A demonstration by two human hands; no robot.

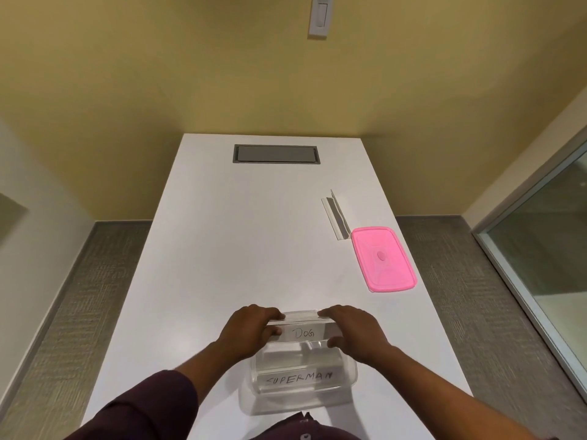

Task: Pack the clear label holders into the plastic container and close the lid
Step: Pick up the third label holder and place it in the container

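Both hands pinch the clear "DOG" label holder (303, 332), left hand (251, 331) and right hand (355, 333) at its ends, long axis crosswise over the clear plastic container (301, 392) at the white table (222, 249) near edge. Third clear holder (336, 214) and pink lid (382, 258) lie toward the right edge, nearer the right hand.

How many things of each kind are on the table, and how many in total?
Clear label holders: 3 (DOG holder held by left hand and right hand over the container, SUPERMAN holder inside it, third holder on the table)
Clear plastic container: 1
Pink lid: 1
Total: 5
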